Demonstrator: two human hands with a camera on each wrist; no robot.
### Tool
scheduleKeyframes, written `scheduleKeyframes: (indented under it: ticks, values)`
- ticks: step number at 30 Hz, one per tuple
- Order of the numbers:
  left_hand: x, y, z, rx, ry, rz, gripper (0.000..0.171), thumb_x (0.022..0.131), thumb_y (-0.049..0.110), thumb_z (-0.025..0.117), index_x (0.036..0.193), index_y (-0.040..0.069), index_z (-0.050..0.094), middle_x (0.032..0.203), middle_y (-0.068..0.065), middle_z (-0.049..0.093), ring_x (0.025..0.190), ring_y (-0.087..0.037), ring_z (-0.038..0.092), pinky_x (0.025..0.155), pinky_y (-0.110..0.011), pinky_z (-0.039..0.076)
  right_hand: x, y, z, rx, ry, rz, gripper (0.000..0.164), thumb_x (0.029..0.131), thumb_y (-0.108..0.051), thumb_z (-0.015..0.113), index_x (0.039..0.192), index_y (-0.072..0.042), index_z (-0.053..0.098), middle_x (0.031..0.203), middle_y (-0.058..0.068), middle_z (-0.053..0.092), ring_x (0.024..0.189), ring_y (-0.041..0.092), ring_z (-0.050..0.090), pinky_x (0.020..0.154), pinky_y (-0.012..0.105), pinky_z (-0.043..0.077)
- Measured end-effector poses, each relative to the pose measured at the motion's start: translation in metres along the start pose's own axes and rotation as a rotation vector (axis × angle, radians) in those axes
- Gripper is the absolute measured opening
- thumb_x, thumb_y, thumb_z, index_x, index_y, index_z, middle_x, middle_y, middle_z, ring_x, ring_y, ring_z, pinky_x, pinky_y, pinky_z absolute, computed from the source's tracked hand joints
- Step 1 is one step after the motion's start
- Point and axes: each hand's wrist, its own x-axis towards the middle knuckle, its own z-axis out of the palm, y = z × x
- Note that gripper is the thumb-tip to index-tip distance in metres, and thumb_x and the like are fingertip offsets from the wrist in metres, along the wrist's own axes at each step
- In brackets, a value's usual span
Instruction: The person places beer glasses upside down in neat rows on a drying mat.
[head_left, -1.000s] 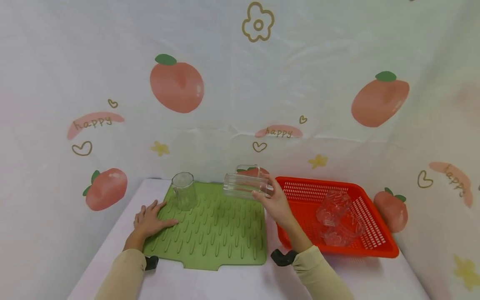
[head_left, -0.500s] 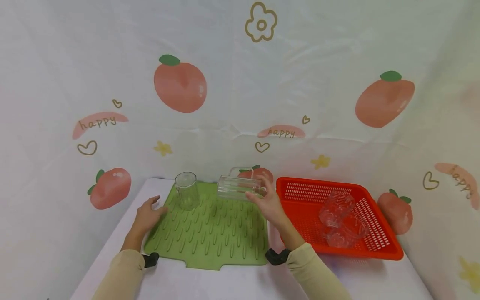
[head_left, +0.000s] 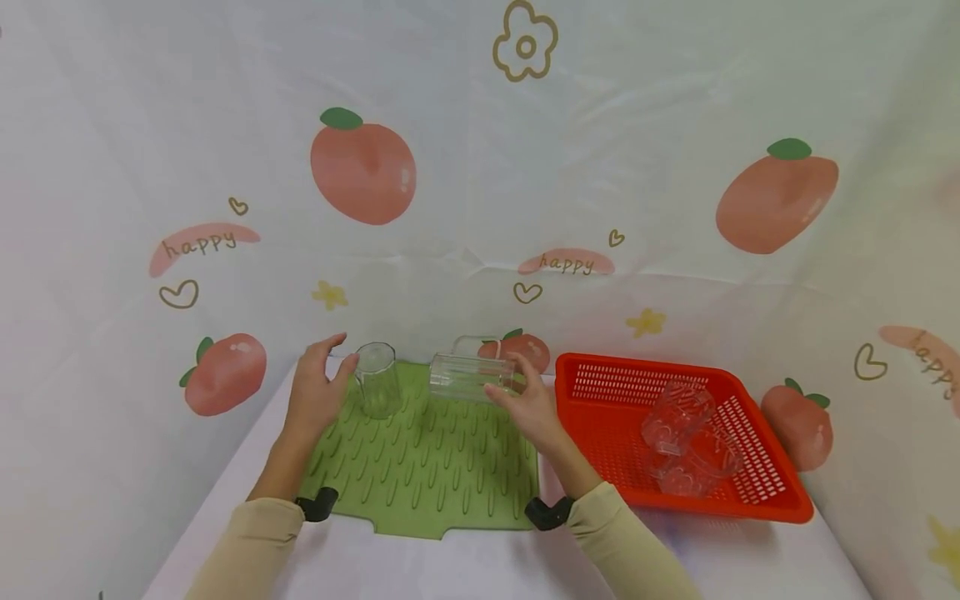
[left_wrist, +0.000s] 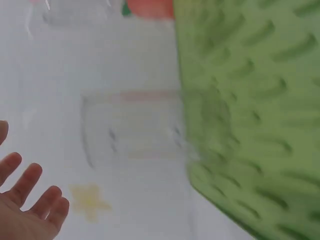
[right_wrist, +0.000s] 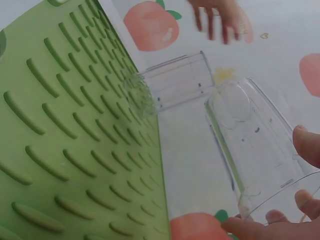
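My right hand (head_left: 531,408) grips a clear mug (head_left: 461,379) by one end. In the head view the mug lies on its side in the air over the green ridged mat (head_left: 435,467), handle upward. Fingers and thumb show around its rim in the right wrist view (right_wrist: 295,220). A second clear cup (head_left: 378,387) stands upright at the mat's back left. Beside that cup is my left hand (head_left: 315,392), raised, thumb and fingers apart with nothing between them. The left wrist view shows the hand's spread fingers (left_wrist: 35,195) apart from the blurred cup.
To the right stands a red perforated basket (head_left: 603,433) with several clear mugs (head_left: 678,417) lying in its right half. The mat and basket rest on a white table (head_left: 480,571), and a fruit-printed white cloth (head_left: 465,208) hangs close behind them.
My left hand has lifted off the mat's left edge and moved up beside the standing cup. My right hand has carried its mug slightly left.
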Motion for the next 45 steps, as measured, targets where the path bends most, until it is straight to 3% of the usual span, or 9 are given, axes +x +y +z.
scheduleKeyframes:
  ticks: [6, 11, 19, 24, 30, 34, 40, 45]
  values:
    - [-0.007, 0.038, 0.023, -0.135, -0.149, 0.115, 0.053, 0.105, 0.033, 0.058, 0.152, 0.012, 0.045, 0.151, -0.017, 0.048, 0.142, -0.039, 0.044, 0.115, -0.060, 0.039, 0.001, 0.004, 0.003, -0.003, 0.012, -0.005, 0.063, 0.094, -0.015, 0.074, 0.149, -0.013, 0.043, 0.150, 0.015, 0.047, 0.136, 0.046, 0.054, 0.100, 0.053, 0.056]
    - [-0.017, 0.052, 0.049, -0.242, -0.300, 0.155, 0.054, 0.104, 0.030, 0.061, 0.153, 0.017, 0.043, 0.153, -0.013, 0.045, 0.143, -0.038, 0.045, 0.115, -0.057, 0.043, 0.000, 0.003, 0.005, 0.011, 0.009, -0.016, 0.064, 0.094, -0.013, 0.073, 0.150, -0.011, 0.042, 0.150, 0.017, 0.046, 0.136, 0.047, 0.054, 0.099, 0.052, 0.057]
    - [-0.026, 0.050, 0.073, -0.311, -0.411, 0.049, 0.069, 0.101, 0.040, 0.063, 0.160, 0.027, 0.029, 0.166, -0.008, 0.030, 0.149, -0.041, 0.038, 0.113, -0.057, 0.045, -0.002, 0.006, 0.004, 0.023, -0.014, -0.005, 0.066, 0.095, -0.016, 0.073, 0.152, -0.014, 0.040, 0.153, 0.016, 0.045, 0.139, 0.050, 0.049, 0.101, 0.055, 0.055]
    - [-0.026, 0.045, 0.079, -0.347, -0.426, -0.016, 0.077, 0.100, 0.041, 0.065, 0.163, 0.028, 0.023, 0.170, -0.006, 0.024, 0.148, -0.046, 0.038, 0.107, -0.063, 0.048, -0.004, 0.007, 0.004, -0.007, -0.024, 0.009, 0.065, 0.097, -0.020, 0.071, 0.153, -0.014, 0.038, 0.155, 0.015, 0.044, 0.138, 0.047, 0.051, 0.101, 0.054, 0.055]
    - [-0.024, 0.040, 0.081, -0.452, -0.437, -0.057, 0.074, 0.100, 0.025, 0.067, 0.162, 0.026, 0.026, 0.169, -0.014, 0.022, 0.148, -0.052, 0.036, 0.109, -0.065, 0.044, -0.006, 0.006, 0.005, -0.046, -0.040, 0.029, 0.064, 0.098, -0.024, 0.070, 0.153, -0.016, 0.039, 0.157, 0.017, 0.040, 0.137, 0.046, 0.053, 0.103, 0.055, 0.054]
    - [-0.023, 0.037, 0.083, -0.488, -0.422, -0.052, 0.074, 0.098, 0.018, 0.069, 0.161, 0.023, 0.030, 0.166, -0.018, 0.026, 0.142, -0.053, 0.042, 0.103, -0.060, 0.052, -0.008, 0.006, 0.007, -0.053, -0.063, 0.041, 0.064, 0.099, -0.028, 0.068, 0.154, -0.016, 0.037, 0.157, 0.020, 0.036, 0.136, 0.047, 0.054, 0.103, 0.054, 0.054]
    - [-0.022, 0.035, 0.080, -0.462, -0.377, -0.025, 0.072, 0.095, 0.016, 0.073, 0.157, 0.020, 0.038, 0.158, -0.019, 0.038, 0.134, -0.049, 0.049, 0.095, -0.053, 0.057, -0.011, 0.010, 0.006, -0.118, -0.094, 0.043, 0.071, 0.098, -0.036, 0.068, 0.158, -0.019, 0.034, 0.160, 0.015, 0.037, 0.139, 0.045, 0.051, 0.103, 0.057, 0.053]
    - [-0.020, 0.038, 0.077, -0.425, -0.379, 0.033, 0.066, 0.096, 0.017, 0.072, 0.155, 0.019, 0.042, 0.158, -0.017, 0.040, 0.137, -0.047, 0.047, 0.101, -0.061, 0.050, -0.011, 0.006, 0.008, -0.252, -0.093, -0.098, 0.071, 0.093, -0.031, 0.075, 0.155, -0.018, 0.041, 0.158, 0.011, 0.040, 0.141, 0.040, 0.046, 0.108, 0.060, 0.047]
